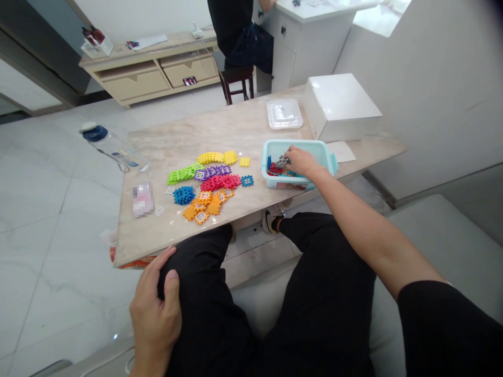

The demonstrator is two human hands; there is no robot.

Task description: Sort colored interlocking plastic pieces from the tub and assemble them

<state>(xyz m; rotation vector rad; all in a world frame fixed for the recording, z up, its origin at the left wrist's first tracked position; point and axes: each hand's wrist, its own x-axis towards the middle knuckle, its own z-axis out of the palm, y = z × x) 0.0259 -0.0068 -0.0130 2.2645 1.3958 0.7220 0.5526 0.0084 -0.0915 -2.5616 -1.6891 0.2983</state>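
The left hand (155, 314) lies relaxed over the knee (196, 262), holding nothing. The right hand (303, 161) reaches into a teal bin (298, 148), its fingers (288, 154) among grey pieces (281, 162); whether they clasp one, I cannot tell. Left of the bin, coloured plastic pieces (208, 183) lie in clusters on a marble table (243, 125). Farther off are a clear lid (284, 114), a white box (338, 107) and a seated person (236, 36).

Right across the marble worktop (176, 137), the teal plastic tub (298, 153) takes centre stage! Colourful plastic building pieces (218, 183) sprawl to the tub's left, a clear plastic lid (284, 113) and white box (341, 107) sit behind it, and a paper sheet (341, 151) lies just to its right!
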